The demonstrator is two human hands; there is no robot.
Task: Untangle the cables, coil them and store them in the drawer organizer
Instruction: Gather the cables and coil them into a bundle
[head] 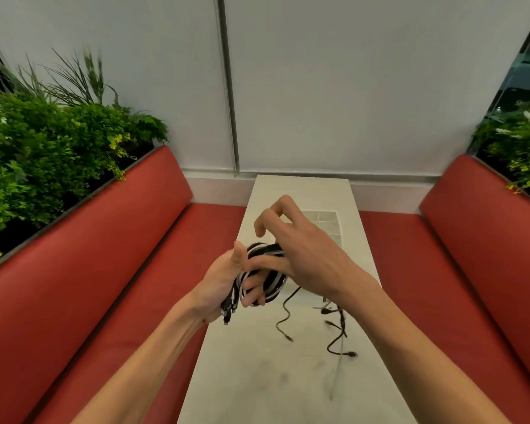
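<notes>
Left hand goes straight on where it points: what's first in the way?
The right hand, lying over the cable bundle the left hand grips; depth unclear, they look nearly touching.

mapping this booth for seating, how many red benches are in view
2: the left bench lies left of the table, the right bench on its right; none seem hidden.

Even soft indoor light, faint shadows; dangling cable ends (340, 341) motion-blurred; edges bowed, probably wide-angle distortion.
</notes>
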